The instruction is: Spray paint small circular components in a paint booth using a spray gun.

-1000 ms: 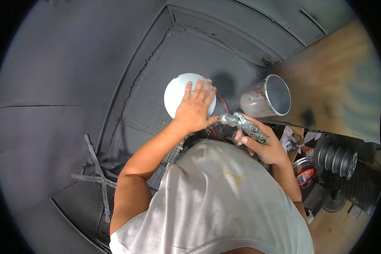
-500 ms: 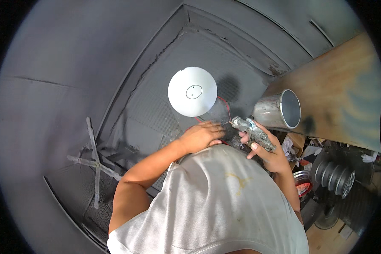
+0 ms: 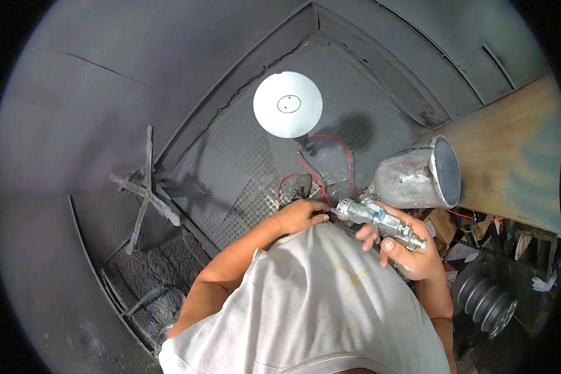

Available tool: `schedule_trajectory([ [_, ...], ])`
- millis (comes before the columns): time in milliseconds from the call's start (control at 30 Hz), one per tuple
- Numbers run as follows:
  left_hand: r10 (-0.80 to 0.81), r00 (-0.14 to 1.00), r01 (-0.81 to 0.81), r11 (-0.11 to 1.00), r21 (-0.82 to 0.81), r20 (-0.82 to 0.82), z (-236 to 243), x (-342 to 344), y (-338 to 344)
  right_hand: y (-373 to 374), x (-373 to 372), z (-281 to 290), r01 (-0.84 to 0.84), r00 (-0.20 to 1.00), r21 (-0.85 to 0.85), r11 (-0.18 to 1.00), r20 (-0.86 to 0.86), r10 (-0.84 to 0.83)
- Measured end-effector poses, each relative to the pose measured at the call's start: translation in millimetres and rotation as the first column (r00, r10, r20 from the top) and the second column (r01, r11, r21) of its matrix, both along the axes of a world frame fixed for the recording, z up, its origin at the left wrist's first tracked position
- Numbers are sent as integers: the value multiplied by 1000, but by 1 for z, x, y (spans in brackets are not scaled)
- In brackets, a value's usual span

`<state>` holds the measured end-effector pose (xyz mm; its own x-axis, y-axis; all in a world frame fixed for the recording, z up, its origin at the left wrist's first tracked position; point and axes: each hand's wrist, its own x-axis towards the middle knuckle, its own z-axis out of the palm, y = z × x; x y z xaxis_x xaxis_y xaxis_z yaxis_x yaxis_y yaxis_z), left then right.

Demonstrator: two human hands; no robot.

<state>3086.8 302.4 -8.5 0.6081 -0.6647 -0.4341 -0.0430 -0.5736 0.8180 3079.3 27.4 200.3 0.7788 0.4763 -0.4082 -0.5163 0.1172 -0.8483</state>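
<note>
Withdrawn from the far white disc, the left hand shows an unclear grip while the right hand clasps the spray gun, seemingly balancing its cup.

A spray gun and paint-stained board show a workshop.

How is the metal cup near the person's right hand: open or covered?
Open: no lid covers the metal cup, and its grey inside shows.
</note>
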Motion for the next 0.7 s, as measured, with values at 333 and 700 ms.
schedule_trajectory([
  [333, 926, 156, -971, 79, -227, -344, -13, 117, 57, -3, -6, -14, 36, 999, 38, 999, 17, -37],
  [700, 932, 130, -934, 0, -358, -339, -8, 141, 68, 11, -19, -24, 225, 968, 2, 974, 110, -224],
])
